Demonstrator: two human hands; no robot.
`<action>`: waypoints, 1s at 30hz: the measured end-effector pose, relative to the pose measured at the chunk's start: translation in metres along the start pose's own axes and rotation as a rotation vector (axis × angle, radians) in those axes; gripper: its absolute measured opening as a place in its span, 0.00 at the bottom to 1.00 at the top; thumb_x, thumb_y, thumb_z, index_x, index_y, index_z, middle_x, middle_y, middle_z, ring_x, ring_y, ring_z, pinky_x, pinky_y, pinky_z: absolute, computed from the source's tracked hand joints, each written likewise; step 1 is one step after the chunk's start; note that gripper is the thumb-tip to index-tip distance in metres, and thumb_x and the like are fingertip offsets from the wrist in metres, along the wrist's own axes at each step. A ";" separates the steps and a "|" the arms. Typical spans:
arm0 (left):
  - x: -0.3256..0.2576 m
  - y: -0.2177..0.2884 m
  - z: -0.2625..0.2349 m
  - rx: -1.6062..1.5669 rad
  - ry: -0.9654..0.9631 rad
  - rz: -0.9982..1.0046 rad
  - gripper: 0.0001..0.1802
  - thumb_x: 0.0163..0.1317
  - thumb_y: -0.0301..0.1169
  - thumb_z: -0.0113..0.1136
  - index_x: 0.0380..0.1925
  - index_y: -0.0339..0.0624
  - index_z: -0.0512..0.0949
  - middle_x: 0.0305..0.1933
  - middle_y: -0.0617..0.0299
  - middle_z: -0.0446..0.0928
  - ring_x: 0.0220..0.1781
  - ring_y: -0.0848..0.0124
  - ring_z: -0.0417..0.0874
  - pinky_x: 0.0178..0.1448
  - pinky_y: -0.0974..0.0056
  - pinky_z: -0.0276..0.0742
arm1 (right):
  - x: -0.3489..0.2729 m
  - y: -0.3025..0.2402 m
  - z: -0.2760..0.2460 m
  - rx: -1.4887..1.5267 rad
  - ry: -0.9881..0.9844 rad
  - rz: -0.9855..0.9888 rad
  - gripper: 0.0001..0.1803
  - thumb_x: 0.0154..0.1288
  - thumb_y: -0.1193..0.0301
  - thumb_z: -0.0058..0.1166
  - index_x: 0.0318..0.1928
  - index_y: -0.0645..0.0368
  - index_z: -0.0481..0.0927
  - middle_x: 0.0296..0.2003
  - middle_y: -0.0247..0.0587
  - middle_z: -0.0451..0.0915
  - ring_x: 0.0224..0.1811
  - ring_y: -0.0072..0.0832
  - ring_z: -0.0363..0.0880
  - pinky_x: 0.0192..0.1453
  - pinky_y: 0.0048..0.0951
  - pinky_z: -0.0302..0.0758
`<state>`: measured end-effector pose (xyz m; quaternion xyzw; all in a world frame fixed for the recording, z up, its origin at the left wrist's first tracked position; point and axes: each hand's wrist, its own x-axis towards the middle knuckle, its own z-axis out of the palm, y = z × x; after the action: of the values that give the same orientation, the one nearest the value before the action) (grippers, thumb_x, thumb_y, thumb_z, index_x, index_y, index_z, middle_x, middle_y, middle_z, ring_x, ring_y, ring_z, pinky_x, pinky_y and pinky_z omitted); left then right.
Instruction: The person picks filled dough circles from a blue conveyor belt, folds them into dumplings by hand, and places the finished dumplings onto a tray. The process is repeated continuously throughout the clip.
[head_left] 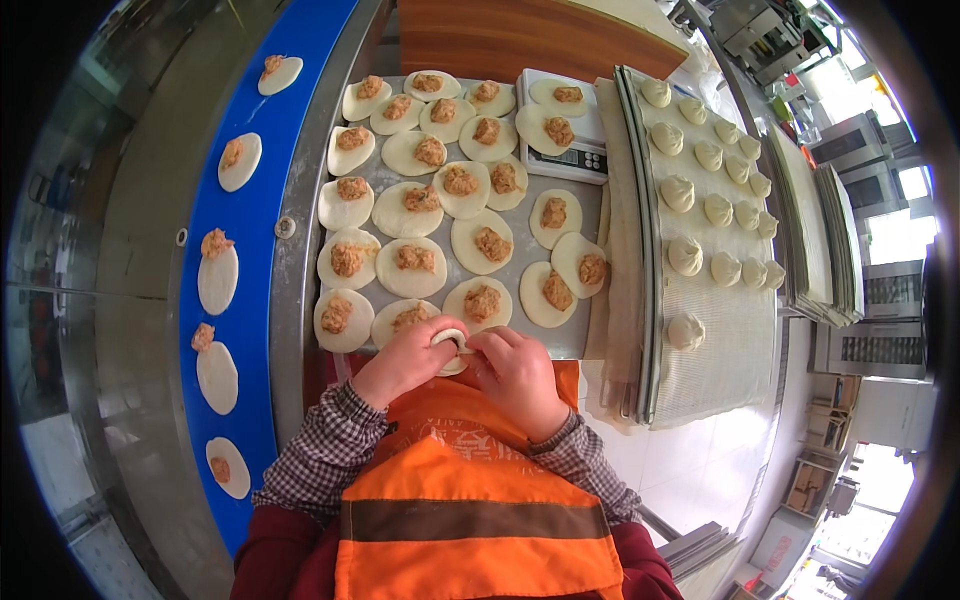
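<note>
Close to my body, at the near edge of the metal table, both hands work on one dough wrapper. My left hand cups it, with the thumb at its curled rim. On the other side my right hand pinches that rim between closed fingers. Whatever lies inside the wrapper is hidden by the fingers. Just beyond my hands, flat dough rounds topped with meat filling cover the table in rows, some overlapping.
To the left runs a blue conveyor belt carrying more filled rounds. A digital scale at the back right bears two rounds. On the right, a cloth-lined tray holds several pleated buns. Stacked trays stand farther right.
</note>
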<state>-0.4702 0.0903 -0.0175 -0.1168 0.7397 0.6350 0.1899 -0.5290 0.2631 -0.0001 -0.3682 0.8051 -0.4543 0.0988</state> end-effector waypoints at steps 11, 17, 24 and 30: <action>-0.007 0.000 0.009 -0.878 -0.005 0.029 0.26 0.69 0.46 0.51 0.58 0.39 0.68 0.42 0.65 0.78 0.41 0.77 0.78 0.38 0.73 0.74 | -0.011 0.007 0.007 0.594 0.172 0.322 0.08 0.54 0.78 0.61 0.35 0.63 0.77 0.26 0.45 0.77 0.25 0.36 0.77 0.28 0.29 0.73; -0.003 0.002 0.021 -0.767 0.269 -0.064 0.26 0.71 0.53 0.41 0.47 0.40 0.73 0.34 0.68 0.75 0.26 0.82 0.72 0.22 0.77 0.63 | -0.003 0.006 0.001 0.043 0.189 -0.096 0.09 0.52 0.79 0.62 0.35 0.62 0.77 0.29 0.42 0.80 0.27 0.33 0.79 0.29 0.29 0.76; -0.004 0.000 0.007 -0.596 0.094 -0.093 0.33 0.69 0.60 0.35 0.44 0.40 0.73 0.29 0.69 0.74 0.23 0.84 0.70 0.19 0.77 0.59 | -0.005 0.000 -0.005 0.177 0.133 -0.027 0.11 0.53 0.78 0.60 0.38 0.62 0.76 0.27 0.45 0.77 0.27 0.38 0.78 0.31 0.33 0.74; -0.007 0.003 0.004 -0.500 0.010 -0.038 0.33 0.68 0.61 0.36 0.43 0.40 0.74 0.31 0.69 0.74 0.28 0.83 0.72 0.25 0.78 0.65 | -0.009 0.001 -0.005 0.429 0.062 0.215 0.13 0.53 0.79 0.59 0.40 0.62 0.76 0.25 0.42 0.76 0.26 0.38 0.77 0.30 0.31 0.74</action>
<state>-0.4648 0.0939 -0.0129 -0.1775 0.5580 0.7940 0.1633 -0.5253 0.2730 0.0001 -0.2370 0.7275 -0.6127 0.1978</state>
